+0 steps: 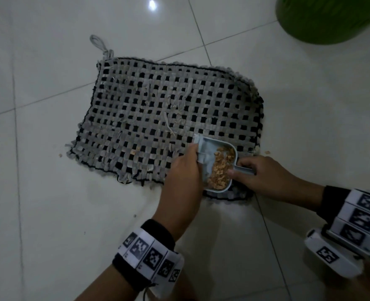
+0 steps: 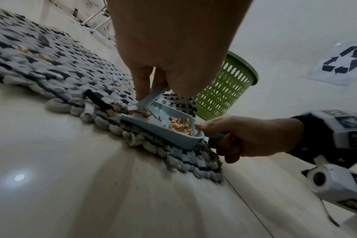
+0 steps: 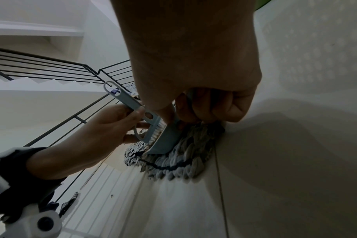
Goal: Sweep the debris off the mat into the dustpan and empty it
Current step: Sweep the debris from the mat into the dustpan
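Observation:
A grey-and-black woven mat (image 1: 158,109) lies on the white tiled floor. On its near right corner sits a small pale-blue dustpan (image 1: 208,148), and tan debris (image 1: 221,168) is piled toward its handle end. My right hand (image 1: 238,168) grips the dustpan's handle. My left hand (image 1: 192,151) pinches a small blue brush (image 1: 199,144) whose bristles stand at the pan's open mouth. The left wrist view shows the brush (image 2: 151,98) tilted over the dustpan (image 2: 163,132). A few crumbs (image 1: 135,152) lie on the mat.
A green perforated bin (image 1: 323,18) stands on the floor beyond the mat's far right corner; the bin (image 2: 224,90) has a recycling sign (image 2: 342,61) beside it. Stray crumbs (image 1: 267,152) lie on the tiles. A stair railing (image 3: 51,69) rises behind.

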Demonstrator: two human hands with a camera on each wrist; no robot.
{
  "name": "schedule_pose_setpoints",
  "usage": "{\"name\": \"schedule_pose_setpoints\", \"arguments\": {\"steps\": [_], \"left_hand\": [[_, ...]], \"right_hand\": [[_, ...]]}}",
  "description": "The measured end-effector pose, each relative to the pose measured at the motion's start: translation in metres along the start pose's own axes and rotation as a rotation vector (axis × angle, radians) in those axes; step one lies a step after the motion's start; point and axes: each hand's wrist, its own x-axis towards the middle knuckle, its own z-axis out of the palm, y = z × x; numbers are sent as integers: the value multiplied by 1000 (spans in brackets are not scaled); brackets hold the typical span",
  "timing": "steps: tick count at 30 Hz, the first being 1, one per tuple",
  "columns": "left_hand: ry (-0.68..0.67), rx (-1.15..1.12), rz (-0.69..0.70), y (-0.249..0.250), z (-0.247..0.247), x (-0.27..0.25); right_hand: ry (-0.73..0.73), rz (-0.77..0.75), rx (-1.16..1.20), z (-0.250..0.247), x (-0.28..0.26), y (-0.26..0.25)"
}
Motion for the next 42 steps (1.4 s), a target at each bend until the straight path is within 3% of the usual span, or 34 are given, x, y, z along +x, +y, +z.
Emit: {"name": "schedule_pose_setpoints", "arguments": {"steps": [8,11,15,22,29,36,42], "left_hand": [[155,60,-104,-16,-16,13],[90,153,-85,-9,-9,13],[-19,84,-21,9,3,6],[168,33,-53,-4,-18,11],[-59,55,-24,11,6,2],[111,-222,-109,-3,-16,7],[163,-100,-46,-10,-34,7]], "right_hand": [[9,-34,15,1,1,3],[-1,-35,5,1,1,3],[8,-37,-14,-2,2,6],[21,-42,-37,-6,-2,5],[24,-68,-46,-4,-1,7],[23,-115,90,-6,-5,6],[40,-158,99,-3,1,-8]]}}
